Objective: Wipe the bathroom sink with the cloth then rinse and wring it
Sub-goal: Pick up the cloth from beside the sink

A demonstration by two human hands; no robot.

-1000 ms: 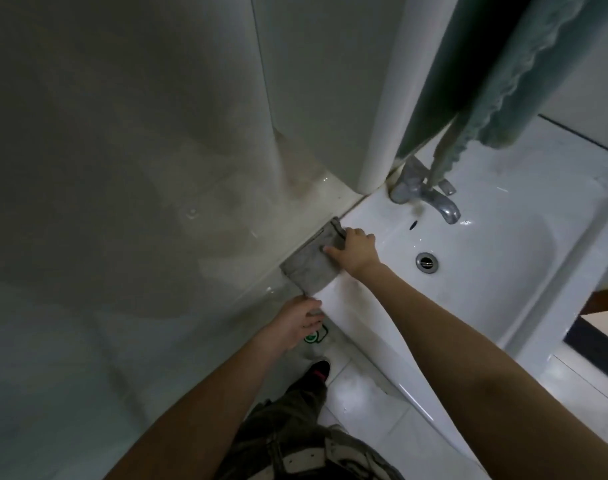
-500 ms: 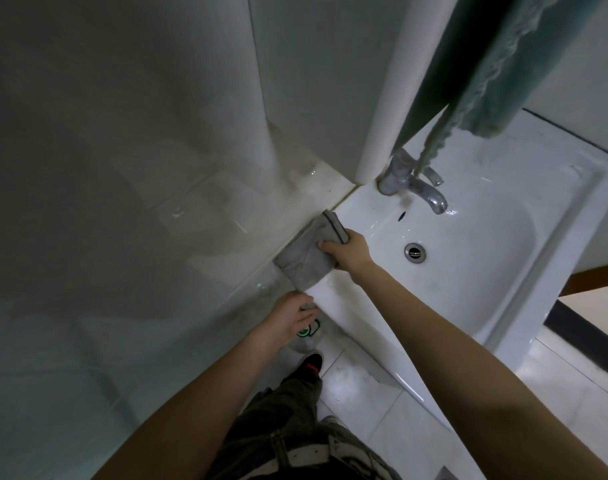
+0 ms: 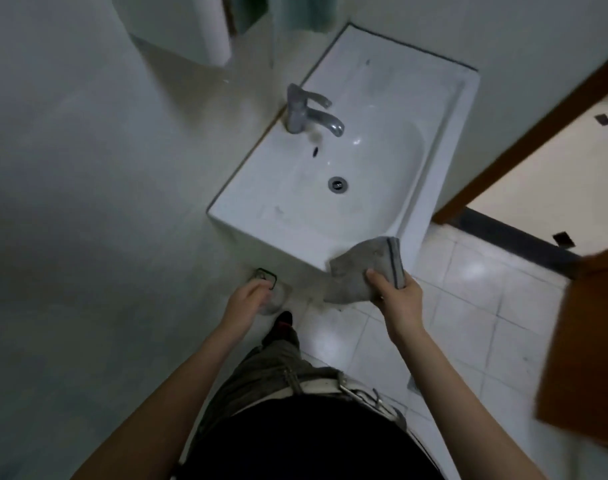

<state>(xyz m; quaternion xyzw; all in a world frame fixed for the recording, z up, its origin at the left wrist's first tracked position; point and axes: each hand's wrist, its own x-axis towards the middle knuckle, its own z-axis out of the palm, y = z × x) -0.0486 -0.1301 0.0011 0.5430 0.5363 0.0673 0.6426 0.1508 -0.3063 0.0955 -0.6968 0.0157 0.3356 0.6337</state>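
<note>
One second ago the right hand (image 3: pixel 397 299) pressed the cloth (image 3: pixel 361 271) on the sink (image 3: pixel 254 216) rim; now it pinches the cloth lifted off, below the front corner. Left hand (image 3: pixel 248 301) hangs loosely curled, empty. Wiping that edge seems finished.

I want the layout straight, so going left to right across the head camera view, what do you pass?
Left hand → faucet → drain → right hand holding the cloth → wooden door.

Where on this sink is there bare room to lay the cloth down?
The white ceramic sink has a bare flat ledge right of the chrome faucet, toward the far corner. The basin around the round metal drain is open. The faucet's base crowds the wall-side rim.
</note>
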